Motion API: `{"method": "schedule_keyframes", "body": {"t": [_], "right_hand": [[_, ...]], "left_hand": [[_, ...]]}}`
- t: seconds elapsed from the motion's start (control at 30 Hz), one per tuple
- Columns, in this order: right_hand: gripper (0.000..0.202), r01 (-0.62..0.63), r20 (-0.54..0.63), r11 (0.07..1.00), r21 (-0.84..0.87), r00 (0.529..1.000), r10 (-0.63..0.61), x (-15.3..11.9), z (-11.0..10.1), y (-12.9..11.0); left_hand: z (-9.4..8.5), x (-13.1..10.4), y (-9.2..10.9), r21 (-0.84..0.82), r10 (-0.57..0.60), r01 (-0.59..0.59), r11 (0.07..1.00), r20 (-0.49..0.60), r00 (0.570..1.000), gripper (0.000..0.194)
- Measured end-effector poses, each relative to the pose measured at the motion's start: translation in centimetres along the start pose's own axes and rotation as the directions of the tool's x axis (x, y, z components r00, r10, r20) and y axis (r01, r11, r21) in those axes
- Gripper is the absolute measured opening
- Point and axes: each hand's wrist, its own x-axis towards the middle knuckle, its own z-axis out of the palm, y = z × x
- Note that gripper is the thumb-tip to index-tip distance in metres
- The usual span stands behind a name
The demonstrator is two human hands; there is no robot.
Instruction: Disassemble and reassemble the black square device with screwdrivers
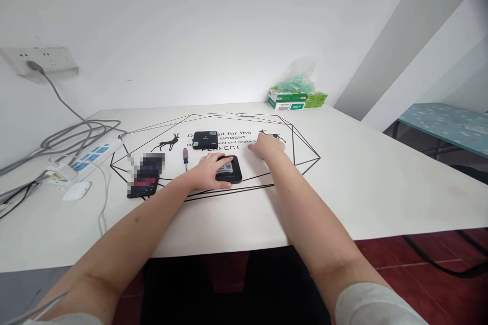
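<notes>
My left hand (211, 171) lies over the left part of a black device (237, 170) with a white label, its thumb along the near edge and its fingers spread across the top. To the right, my right hand (266, 146) is low over the printed table mat, fingers curled together; whatever its fingertips hold, if anything, is hidden. A second black device (205, 139) rests flat behind the first. Left of my left hand lies a screwdriver (185, 158) with a red and blue handle.
A phone (147, 175), partly pixelated, lies at the left. Beyond it are a white earphone case (77, 191), a power strip (91, 157) and coiled cables. Green-and-white boxes (287, 98) with a plastic bag stand at the table's back edge.
</notes>
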Motion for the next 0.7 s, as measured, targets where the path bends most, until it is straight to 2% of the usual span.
{"method": "schedule_keyframes", "body": {"t": [0.1,0.2,0.3,0.37,0.43,0.53,0.63,0.7], "right_hand": [[0.051,-0.01,0.067,1.0,-0.005,0.998,0.01,0.6,0.5,0.8],[0.042,0.046,0.061,0.998,0.033,0.997,-0.048,0.6,1.1,0.2],[0.045,0.179,-0.019,0.976,0.124,0.984,-0.178,-0.2,1.2,-1.1],[0.058,0.298,-0.138,0.926,0.231,0.952,-0.272,-0.9,1.1,-1.9],[0.064,0.471,-0.339,0.789,0.395,0.873,-0.351,-1.3,1.3,-2.5],[0.059,0.691,-0.563,0.574,0.44,0.71,-0.423,-1.5,2.0,-2.9],[0.049,0.796,-0.659,0.482,0.366,0.588,-0.47,-1.3,2.9,-2.9],[0.043,0.818,-0.671,0.477,0.322,0.552,-0.495,-1.1,3.2,-2.8]], "left_hand": [[-0.1,-0.1,0.0,0.011,-0.011,0.011,1.0,0.008,1.0,0.105],[-0.2,-0.2,0.1,0.018,-0.011,0.011,1.0,0.007,1.0,0.104],[-0.4,-0.3,0.5,0.045,-0.016,0.016,0.999,0.018,1.0,0.105],[-0.5,-0.3,0.7,0.068,-0.028,0.026,0.997,0.029,0.999,0.105],[-0.7,-0.3,0.9,0.086,-0.037,0.033,0.996,0.037,0.999,0.105],[-0.7,-0.3,1.0,0.097,-0.045,0.041,0.994,0.044,0.998,0.105],[-0.7,-0.2,1.0,0.089,-0.062,0.057,0.994,0.05,0.997,0.106],[-0.7,-0.3,1.0,0.083,-0.07,0.066,0.994,0.048,0.996,0.106]]}}
